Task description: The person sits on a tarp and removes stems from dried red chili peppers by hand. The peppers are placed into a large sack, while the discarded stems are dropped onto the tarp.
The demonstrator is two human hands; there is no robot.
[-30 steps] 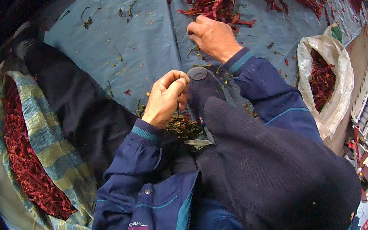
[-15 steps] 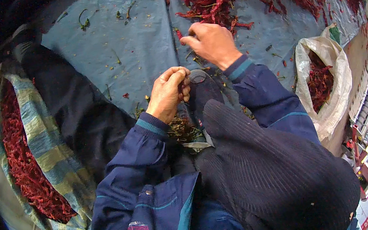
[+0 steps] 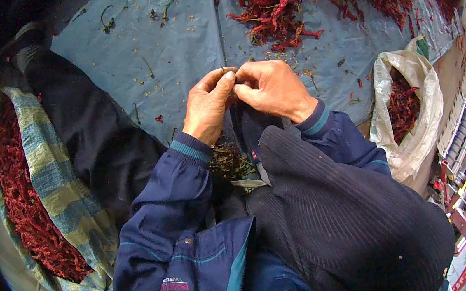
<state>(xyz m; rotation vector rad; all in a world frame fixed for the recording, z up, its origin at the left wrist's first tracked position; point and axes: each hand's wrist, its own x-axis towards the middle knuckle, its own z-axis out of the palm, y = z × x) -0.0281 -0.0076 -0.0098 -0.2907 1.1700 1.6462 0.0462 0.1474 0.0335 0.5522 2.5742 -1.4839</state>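
Pinching perhaps a stem, our left hand and right hand meet, fingers closed; dried chillies lie beyond, nearer the right.

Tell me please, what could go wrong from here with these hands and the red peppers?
The small dark piece showing where the left hand and right hand meet could slip onto the dry plant bits below. The striped sack gapes beside the outstretched left leg; a bump might spill its red peppers.
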